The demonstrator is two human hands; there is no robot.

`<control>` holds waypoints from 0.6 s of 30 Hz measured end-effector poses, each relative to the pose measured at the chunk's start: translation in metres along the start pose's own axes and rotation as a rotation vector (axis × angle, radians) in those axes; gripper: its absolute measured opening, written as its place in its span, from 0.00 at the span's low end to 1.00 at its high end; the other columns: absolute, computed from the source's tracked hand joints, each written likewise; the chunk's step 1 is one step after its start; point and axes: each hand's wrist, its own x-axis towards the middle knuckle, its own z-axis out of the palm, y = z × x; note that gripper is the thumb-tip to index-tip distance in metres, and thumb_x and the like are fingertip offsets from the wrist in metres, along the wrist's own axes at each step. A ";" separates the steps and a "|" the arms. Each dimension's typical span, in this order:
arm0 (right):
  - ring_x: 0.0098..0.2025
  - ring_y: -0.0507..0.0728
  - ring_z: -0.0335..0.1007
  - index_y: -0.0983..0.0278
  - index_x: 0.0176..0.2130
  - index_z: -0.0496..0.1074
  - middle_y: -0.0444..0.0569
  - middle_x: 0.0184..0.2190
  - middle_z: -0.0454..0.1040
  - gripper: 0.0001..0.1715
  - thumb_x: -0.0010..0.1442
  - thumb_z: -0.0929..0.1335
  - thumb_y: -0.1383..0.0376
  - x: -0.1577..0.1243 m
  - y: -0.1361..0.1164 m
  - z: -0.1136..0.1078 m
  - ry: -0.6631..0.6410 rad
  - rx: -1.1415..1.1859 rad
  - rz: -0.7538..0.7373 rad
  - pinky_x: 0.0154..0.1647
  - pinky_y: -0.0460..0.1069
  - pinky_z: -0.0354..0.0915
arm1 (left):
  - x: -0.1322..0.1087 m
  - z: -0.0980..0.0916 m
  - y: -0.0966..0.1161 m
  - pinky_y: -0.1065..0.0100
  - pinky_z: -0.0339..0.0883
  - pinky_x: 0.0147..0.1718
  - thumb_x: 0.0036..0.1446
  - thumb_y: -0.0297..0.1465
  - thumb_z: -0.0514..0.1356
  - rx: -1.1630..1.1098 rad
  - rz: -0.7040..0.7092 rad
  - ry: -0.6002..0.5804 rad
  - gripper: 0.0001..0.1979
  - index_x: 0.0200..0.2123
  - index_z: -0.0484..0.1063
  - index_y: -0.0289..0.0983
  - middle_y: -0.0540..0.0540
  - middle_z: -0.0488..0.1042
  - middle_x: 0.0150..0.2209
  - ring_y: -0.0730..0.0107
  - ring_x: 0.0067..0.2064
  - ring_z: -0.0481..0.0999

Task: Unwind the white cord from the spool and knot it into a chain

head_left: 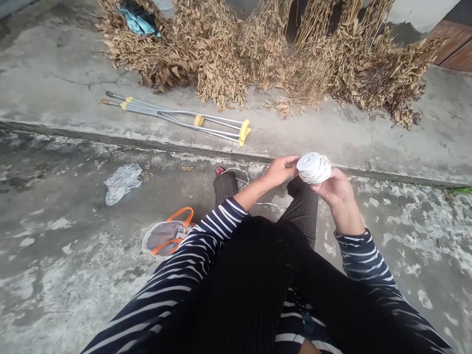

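I sit on the concrete ground with my legs stretched out. My right hand is wrapped round a white spool of string, held up over my knees. My left hand touches the spool's left side, its fingers pinched together at the rim. A loose white string trails from the spool down past my left knee to the ground. Both sleeves are dark with white stripes.
A clear bag with orange handles lies by my left thigh. A crumpled plastic bag lies further left. A pair of metal crutches rests on the raised concrete step. Heaps of dry leafy stalks stand behind, with a blue cloth on them.
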 end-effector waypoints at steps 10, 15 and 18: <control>0.34 0.55 0.78 0.60 0.41 0.74 0.45 0.35 0.82 0.26 0.38 0.72 0.68 -0.005 0.053 0.000 -0.039 0.128 0.123 0.30 0.47 0.76 | -0.037 -0.018 -0.013 0.74 0.67 0.28 0.55 0.32 0.70 0.093 -0.167 0.074 0.12 0.41 0.85 0.33 0.49 0.78 0.24 0.77 0.24 0.72; 0.38 0.57 0.80 0.58 0.45 0.73 0.43 0.42 0.83 0.28 0.40 0.72 0.70 -0.013 0.071 0.001 -0.109 0.188 0.171 0.36 0.53 0.81 | -0.048 -0.026 -0.015 0.75 0.67 0.26 0.55 0.29 0.68 0.128 -0.269 0.059 0.07 0.36 0.84 0.32 0.49 0.79 0.24 0.77 0.23 0.73; 0.40 0.57 0.81 0.59 0.49 0.73 0.44 0.42 0.83 0.29 0.44 0.71 0.70 -0.016 0.080 -0.002 -0.175 0.167 0.170 0.36 0.53 0.82 | -0.055 -0.033 -0.013 0.72 0.72 0.32 0.51 0.24 0.67 0.179 -0.280 0.007 0.11 0.39 0.85 0.33 0.45 0.84 0.33 0.73 0.30 0.79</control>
